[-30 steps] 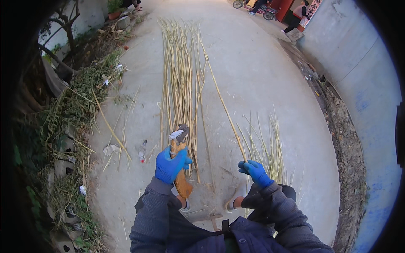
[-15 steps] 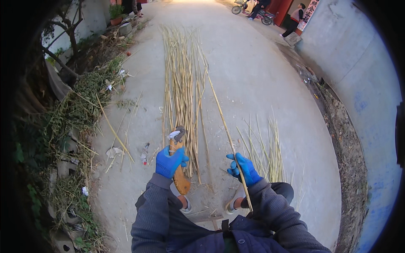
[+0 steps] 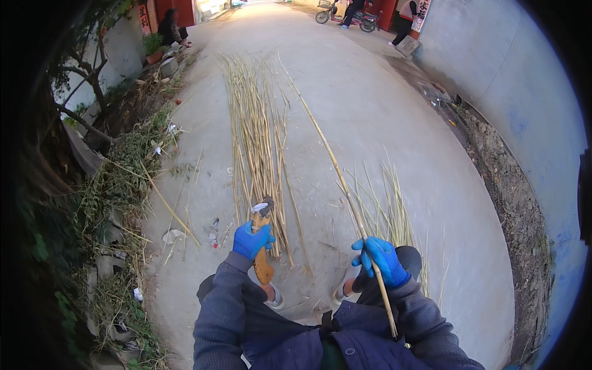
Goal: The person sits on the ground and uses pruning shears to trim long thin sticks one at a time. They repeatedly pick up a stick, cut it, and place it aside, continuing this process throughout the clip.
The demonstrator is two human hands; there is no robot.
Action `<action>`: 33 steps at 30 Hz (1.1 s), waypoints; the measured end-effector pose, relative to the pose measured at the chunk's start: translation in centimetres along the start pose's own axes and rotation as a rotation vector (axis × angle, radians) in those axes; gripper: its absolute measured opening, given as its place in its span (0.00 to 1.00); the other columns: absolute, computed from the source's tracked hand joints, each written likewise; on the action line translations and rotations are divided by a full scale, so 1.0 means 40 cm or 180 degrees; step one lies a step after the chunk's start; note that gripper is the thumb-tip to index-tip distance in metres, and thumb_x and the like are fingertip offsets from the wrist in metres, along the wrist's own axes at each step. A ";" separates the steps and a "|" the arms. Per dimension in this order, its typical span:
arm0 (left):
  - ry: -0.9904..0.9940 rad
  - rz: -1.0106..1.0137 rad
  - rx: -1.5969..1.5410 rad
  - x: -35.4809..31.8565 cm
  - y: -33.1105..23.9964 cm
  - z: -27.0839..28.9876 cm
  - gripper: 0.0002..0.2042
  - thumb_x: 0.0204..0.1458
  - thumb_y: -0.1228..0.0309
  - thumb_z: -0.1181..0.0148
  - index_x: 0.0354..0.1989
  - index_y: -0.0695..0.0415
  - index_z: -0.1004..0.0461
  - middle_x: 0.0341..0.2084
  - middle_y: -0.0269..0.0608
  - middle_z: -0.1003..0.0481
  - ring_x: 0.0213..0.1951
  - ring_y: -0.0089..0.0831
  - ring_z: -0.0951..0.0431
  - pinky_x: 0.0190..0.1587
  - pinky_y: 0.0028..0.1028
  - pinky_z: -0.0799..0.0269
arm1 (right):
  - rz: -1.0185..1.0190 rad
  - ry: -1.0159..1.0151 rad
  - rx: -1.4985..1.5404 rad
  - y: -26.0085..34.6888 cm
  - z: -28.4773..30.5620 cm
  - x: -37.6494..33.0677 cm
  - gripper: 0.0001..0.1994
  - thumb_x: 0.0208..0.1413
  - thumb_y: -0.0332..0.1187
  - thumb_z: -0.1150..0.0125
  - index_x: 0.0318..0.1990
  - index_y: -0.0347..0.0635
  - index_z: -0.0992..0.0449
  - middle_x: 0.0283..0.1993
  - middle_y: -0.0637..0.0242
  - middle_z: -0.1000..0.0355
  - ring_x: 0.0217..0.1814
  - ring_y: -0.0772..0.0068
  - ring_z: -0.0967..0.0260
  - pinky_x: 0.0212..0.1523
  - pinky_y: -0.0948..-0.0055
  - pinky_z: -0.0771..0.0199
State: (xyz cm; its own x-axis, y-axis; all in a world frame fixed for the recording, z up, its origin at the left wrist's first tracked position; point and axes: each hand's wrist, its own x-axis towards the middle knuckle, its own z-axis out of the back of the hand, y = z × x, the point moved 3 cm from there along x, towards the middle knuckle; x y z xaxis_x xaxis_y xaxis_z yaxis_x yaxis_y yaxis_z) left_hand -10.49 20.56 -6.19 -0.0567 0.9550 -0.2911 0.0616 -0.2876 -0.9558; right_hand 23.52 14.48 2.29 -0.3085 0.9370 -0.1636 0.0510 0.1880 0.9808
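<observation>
Blue-gloved left hand (image 3: 251,239) grips wooden-handled knife (image 3: 261,246) upright | right hand (image 3: 383,260) closed on long bamboo stalk (image 3: 336,166) slanting up-left over concrete ground (image 3: 382,123) | stalk bundle (image 3: 254,135) ahead, cut pile (image 3: 391,209) right | bare concrete between pile and wall (image 3: 524,92)

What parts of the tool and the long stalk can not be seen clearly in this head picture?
- Tool: its middle is covered by the left hand; the working end is too small to tell its kind.
- Long stalk: its far tip blurs into the pavement; the right hand hides part, and its fingers wrap it.
- Bundle of stalks: single stalks too thin to count.
</observation>
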 end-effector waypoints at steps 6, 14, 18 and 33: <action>0.1204 -0.0076 0.0085 -0.256 -0.068 -0.134 0.14 0.58 0.72 0.43 0.49 0.66 0.28 0.29 0.45 0.20 0.30 0.30 0.18 0.32 0.26 0.20 | 0.0503 -0.0247 0.0089 0.068 0.000 0.096 0.19 0.69 0.41 0.56 0.47 0.31 0.27 0.22 0.65 0.28 0.22 0.77 0.30 0.26 0.77 0.24; 0.1935 0.0983 0.0333 -0.523 -0.069 -0.214 0.15 0.57 0.65 0.39 0.45 0.65 0.26 0.27 0.41 0.21 0.29 0.26 0.20 0.33 0.26 0.22 | 0.1102 -0.0764 -0.0059 0.164 0.020 0.186 0.19 0.68 0.40 0.56 0.48 0.30 0.27 0.20 0.66 0.30 0.22 0.76 0.29 0.32 0.75 0.24; 0.2084 0.0793 0.0555 -0.550 -0.064 -0.232 0.16 0.57 0.63 0.38 0.43 0.66 0.26 0.27 0.39 0.21 0.28 0.24 0.20 0.33 0.26 0.23 | 0.1299 -0.1035 0.0004 0.209 0.018 0.181 0.18 0.66 0.40 0.52 0.46 0.31 0.25 0.20 0.65 0.29 0.24 0.75 0.28 0.23 0.76 0.27; 0.1541 -0.0130 0.1457 -0.539 -0.061 -0.282 0.16 0.53 0.60 0.37 0.37 0.64 0.23 0.23 0.44 0.20 0.26 0.27 0.18 0.31 0.27 0.24 | 0.1143 -0.1794 0.0001 0.214 -0.009 0.162 0.13 0.57 0.37 0.38 0.38 0.33 0.25 0.22 0.70 0.31 0.20 0.80 0.30 0.22 0.78 0.29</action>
State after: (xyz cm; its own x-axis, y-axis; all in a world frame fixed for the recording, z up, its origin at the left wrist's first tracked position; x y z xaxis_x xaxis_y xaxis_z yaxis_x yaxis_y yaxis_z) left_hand 1.83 1.48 2.90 0.4103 0.8597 -0.3042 -0.3665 -0.1501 -0.9183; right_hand 21.62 22.06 9.64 0.2714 0.9518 0.1428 0.0583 -0.1643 0.9847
